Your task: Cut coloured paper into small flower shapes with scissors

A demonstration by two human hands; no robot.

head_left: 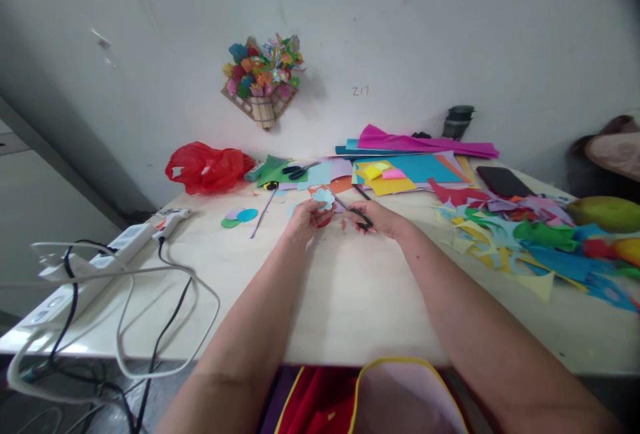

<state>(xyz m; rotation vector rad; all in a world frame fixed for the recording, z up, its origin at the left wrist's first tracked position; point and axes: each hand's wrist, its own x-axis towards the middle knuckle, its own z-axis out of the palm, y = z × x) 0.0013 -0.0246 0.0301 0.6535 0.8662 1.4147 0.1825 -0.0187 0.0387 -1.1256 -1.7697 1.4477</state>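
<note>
- I'm watching the left hand (304, 219) pinch the pale blue flower (323, 199) at its edge, up over the middle of the table (360, 314).
- Right hand (377, 217) has its fingers curled round the scissors (364, 219), blades angled toward the flower; I can't tell whether they touch it.
- Trimming looks like the step in hand, by my judgement: a petal shape shows, and scraps (545, 241) lie off to the right.
- The next move, I'd say, calls for a steady left pinch, fingertips clear of the blades.
- Both forearms reach forward, converging, the hands near each other.
</note>
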